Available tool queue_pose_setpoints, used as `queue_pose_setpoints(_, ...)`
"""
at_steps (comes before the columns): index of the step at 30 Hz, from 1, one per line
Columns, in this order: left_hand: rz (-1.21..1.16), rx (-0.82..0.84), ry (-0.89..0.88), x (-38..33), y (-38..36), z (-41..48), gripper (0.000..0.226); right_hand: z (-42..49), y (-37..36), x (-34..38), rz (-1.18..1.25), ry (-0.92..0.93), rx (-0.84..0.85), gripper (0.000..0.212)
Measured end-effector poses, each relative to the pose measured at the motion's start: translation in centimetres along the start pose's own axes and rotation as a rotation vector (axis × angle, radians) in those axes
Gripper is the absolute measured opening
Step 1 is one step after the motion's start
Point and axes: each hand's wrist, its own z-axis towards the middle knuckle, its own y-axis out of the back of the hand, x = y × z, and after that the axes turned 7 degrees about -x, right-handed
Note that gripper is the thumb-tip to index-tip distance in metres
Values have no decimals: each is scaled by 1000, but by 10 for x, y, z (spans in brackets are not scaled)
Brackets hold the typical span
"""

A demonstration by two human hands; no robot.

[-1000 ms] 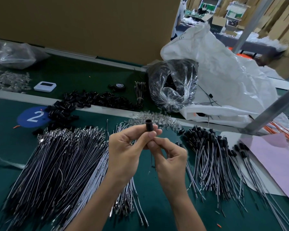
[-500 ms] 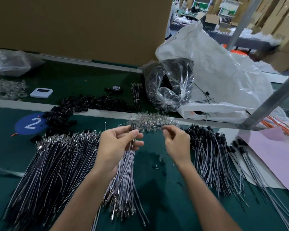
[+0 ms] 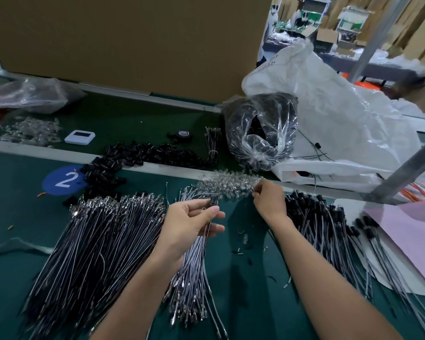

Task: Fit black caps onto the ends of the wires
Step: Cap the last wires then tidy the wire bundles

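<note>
Step in hand: we judge that one wire is already capped and that we are fetching the next small part.
Left hand [image 3: 194,224]: at the centre of the frame. Thumb and fingers are clamped on a thin wire [image 3: 208,229].
Black cap [image 3: 214,201]: sits at the upper end of that wire, just above the left fingertips.
Right hand [image 3: 268,201]: right of centre, with the fingertips curled into the heap of clear pieces [image 3: 228,184]. We cannot tell whether they pinch anything.
Loose black caps [image 3: 133,155]: heaped up and left of centre, well apart from both hands.
Bare wires [image 3: 103,241]: fanned over the table [image 3: 15,217] at lower left, just beside the left wrist.
Capped wires [image 3: 317,217]: right of the right forearm.
Next move: in our judgement, we lay the held wire with the capped ones, then take a bare wire and a loose cap. Pushing the cap on calls for lining its bore up squarely with the wire's end.
</note>
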Motion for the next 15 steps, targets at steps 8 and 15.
queue_pose_setpoints(8,49,14,-28,2,-5,-1,15,-12,17,8,383,-25,40,14)
queue_pose_setpoints(15,81,21,-80,6,-6,1,15,-63,75,44,748,340,153,24)
